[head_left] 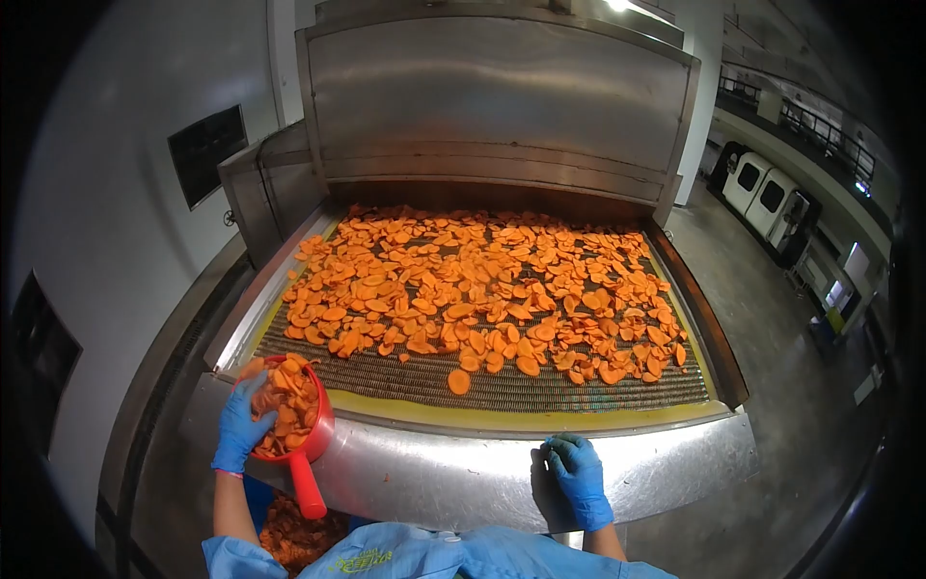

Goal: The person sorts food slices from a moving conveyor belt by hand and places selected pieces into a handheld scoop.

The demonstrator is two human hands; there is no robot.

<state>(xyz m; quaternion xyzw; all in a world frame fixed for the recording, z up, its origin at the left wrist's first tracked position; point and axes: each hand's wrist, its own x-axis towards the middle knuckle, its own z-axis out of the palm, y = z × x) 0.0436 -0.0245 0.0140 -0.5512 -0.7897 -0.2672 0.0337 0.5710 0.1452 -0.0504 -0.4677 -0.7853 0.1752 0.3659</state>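
Observation:
My left hand (241, 422), in a blue glove, is at the left side of a red pan (325, 425) heaped with orange slices (292, 400); its thumb and fingers are apart and rest on the rim and the slices. The pan's red handle points down toward me. My right hand (577, 473), also gloved in blue, is over the metal ledge (434, 473) with its fingers curled together; what they hold, if anything, is too small to name. Many orange slices (482, 289) lie spread over the mesh belt (386, 379) in front.
A steel hood (492, 106) stands behind the belt, between metal side rails. Below the pan, a container with more orange-brown pieces (294, 536) is partly hidden. White and black equipment (762, 193) stands at the far right, beyond the floor.

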